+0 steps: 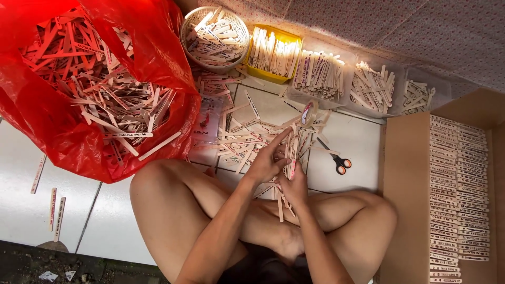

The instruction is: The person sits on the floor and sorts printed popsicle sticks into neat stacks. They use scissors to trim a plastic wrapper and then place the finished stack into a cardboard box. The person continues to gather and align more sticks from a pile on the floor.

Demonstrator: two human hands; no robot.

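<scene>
On the tiled floor above my crossed legs, my right hand is gripping a bunch of wooden sticks; left hand pinches one stick there.

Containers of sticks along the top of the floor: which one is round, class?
The white mesh basket, leftmost in the row beside the red bag. It alone is round; the yellow tray and clear tubs are rectangular.

Warm top light, sharp, wide-angle edge distortion
</scene>
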